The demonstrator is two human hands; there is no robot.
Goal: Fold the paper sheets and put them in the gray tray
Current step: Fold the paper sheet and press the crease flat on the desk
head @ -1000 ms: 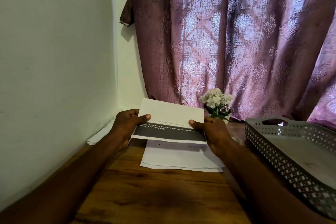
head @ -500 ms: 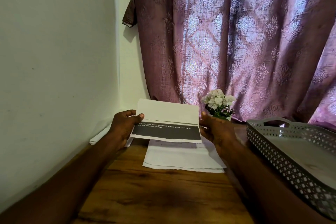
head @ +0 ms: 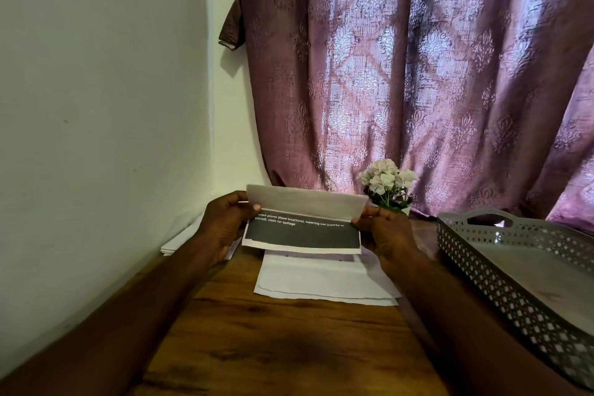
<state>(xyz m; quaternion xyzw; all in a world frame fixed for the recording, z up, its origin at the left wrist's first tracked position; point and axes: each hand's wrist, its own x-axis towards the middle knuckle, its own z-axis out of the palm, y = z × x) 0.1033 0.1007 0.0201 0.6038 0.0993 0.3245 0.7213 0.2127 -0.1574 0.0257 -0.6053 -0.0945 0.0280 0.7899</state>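
A folded paper sheet with a dark printed band and white text is held up above the wooden table. My left hand pinches its left edge and my right hand pinches its right edge. The white top flap is bent down over the printed part. Under it lie folded white sheets flat on the table. The gray perforated tray stands to the right, apart from both hands.
More white sheets are stacked against the left wall. A small pot of white flowers stands behind my right hand. A purple curtain hangs at the back. The wooden table stretches toward me.
The top flap has come further down over the printed sheet, so less of the white flap stands up. Both hands stay on the sheet's edges and have risen slightly.
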